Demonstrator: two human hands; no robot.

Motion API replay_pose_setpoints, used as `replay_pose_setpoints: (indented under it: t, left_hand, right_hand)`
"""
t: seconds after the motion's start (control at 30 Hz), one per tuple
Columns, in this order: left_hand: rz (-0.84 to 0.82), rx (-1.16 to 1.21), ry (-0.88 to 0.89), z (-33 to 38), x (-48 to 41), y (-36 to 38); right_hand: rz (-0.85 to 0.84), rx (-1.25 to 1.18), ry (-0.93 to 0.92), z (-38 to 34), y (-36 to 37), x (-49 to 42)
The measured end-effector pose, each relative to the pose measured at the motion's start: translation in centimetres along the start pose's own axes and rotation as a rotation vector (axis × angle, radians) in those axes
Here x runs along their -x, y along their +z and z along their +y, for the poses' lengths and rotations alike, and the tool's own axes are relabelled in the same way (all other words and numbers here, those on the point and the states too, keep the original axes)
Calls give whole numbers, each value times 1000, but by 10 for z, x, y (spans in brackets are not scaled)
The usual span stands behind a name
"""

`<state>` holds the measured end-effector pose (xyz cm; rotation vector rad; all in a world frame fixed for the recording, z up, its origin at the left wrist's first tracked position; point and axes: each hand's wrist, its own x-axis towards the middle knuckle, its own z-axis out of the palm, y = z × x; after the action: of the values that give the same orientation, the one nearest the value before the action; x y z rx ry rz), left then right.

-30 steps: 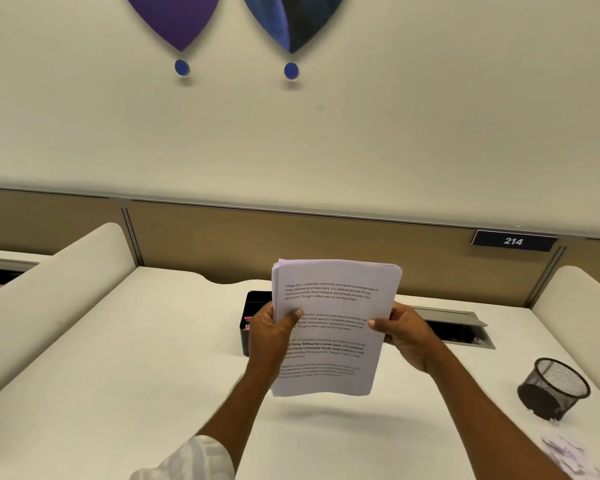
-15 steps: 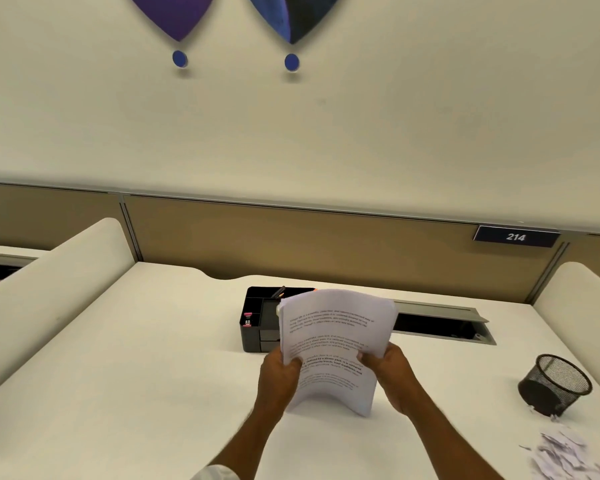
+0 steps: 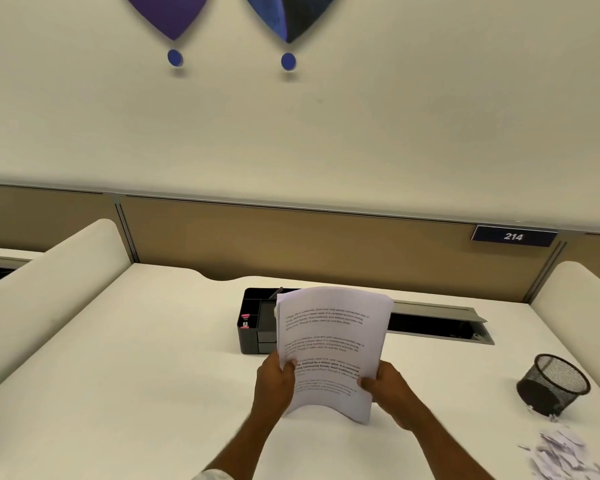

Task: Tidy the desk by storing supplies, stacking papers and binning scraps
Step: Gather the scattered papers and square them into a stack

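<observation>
Both hands have come down and toward the body over the last second, and the stack of papers (image 3: 329, 344) has come with them, from mid-air to desk level.

Head view: the left hand (image 3: 274, 382) grips the stack's left edge and the right hand (image 3: 388, 389) grips its right edge, thumbs on the printed face. The hands stand apart by the sheet's width, at 9 and 3 o'clock on its lower half. The stack stands nearly upright, its long axis running 6 to 12 o'clock and the top leaning a little away. The lower edge bows and appears to touch the desk (image 3: 136, 375) at its right corner; whether the whole edge is down I cannot tell.

The coming move turns on that edge against the desk. It lies straight below and between the hands, equally near to both, so squaring the sheets or laying them flat looks like a two-handed move toward 6 o'clock.

A black organizer (image 3: 253, 323) sits just behind the stack at 11 o'clock. The mesh bin (image 3: 553, 382) is well apart at 3 o'clock, with paper scraps (image 3: 561, 452) at 4 o'clock, both nearer the right hand and not yet binned.
</observation>
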<state>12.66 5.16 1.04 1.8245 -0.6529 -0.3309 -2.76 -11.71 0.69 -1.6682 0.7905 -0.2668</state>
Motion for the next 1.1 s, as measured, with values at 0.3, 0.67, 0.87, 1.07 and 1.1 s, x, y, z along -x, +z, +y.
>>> replay_pose_setpoints:
  t: [0.3, 0.67, 0.87, 1.07, 1.1]
  left_hand:
    - [57, 5, 9, 11, -10, -29]
    - [242, 22, -108, -4, -39, -148]
    - [226, 10, -170, -30, -60, -210]
    - [276, -59, -229, -57, -97, -256]
    - [285, -63, -239, -60, -103, -261]
  right_hand:
    - [33, 103, -76, -32, 20, 3]
    - [-146, -16, -134, -98, 114, -22]
    - [-180, -26, -128, -124, 178, -44]
    - [-176, 33, -88, -147, 236, -69]
    - [-178, 36, -76, -149, 244, -74]
